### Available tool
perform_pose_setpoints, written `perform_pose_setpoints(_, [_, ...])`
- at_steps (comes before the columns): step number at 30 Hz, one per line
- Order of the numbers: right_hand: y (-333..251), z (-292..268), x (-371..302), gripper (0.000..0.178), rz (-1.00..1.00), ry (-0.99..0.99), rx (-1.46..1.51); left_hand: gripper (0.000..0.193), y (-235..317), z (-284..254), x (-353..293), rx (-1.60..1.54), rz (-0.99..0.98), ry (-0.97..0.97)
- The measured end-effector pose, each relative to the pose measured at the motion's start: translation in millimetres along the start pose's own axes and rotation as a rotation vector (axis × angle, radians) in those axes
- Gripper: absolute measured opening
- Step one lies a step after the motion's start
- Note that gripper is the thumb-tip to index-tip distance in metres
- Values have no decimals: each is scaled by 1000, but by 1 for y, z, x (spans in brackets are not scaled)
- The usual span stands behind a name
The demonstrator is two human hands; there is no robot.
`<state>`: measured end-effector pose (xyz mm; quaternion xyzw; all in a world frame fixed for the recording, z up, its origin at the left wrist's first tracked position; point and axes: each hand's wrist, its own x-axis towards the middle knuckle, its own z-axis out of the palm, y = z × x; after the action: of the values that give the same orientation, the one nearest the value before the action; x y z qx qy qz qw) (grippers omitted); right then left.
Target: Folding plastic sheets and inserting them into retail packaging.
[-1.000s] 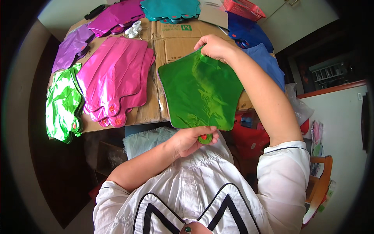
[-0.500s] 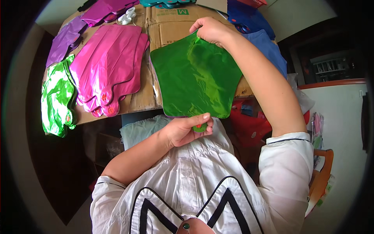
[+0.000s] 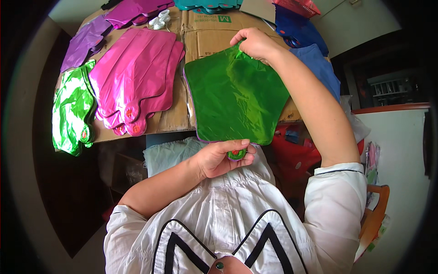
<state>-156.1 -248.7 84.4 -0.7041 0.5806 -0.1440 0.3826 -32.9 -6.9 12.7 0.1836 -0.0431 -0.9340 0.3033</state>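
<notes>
A flat, shiny green foil piece (image 3: 235,93) with pointed corners hangs between my two hands, at the front edge of the table. My right hand (image 3: 256,44) pinches its upper corner, where the foil is creased. My left hand (image 3: 223,157) is closed around its lower end, thumb on top. A rounded green tab (image 3: 236,154) with a red spot shows between the left fingers. Along the left side of the foil runs a thin purple edge. Whether it is one layer or several, I cannot tell.
Cardboard (image 3: 207,36) covers the table. To the left lie stacked pink foil pieces (image 3: 137,68) and a bright green one (image 3: 73,107). Purple (image 3: 84,43), teal (image 3: 210,4) and blue pieces (image 3: 317,68) lie farther around. White string (image 3: 160,20) sits at the back. A wooden chair (image 3: 376,210) stands right.
The whole scene has shifted slightly down and right in view. Both hands keep their hold on the green foil piece, and the rounded tab shows a little more.
</notes>
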Motion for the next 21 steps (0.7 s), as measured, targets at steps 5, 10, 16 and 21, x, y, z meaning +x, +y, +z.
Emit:
perform_pose_setpoints(5, [-10,-1,-10,29,13,-22,-8,15,-7,9,0,76,74,114])
perform_pose_setpoints(10, [-8,-1,-10,31,0,-13,-17,15,-4,13,0,50,77,69])
perform_pose_setpoints(16, [-15,0,-16,31,16,-2,9,12,-5,16,4,87,59,192])
perform_pose_setpoints(21, [-19,0,-17,33,8,-9,-17,8,-5,12,3,109,87,219])
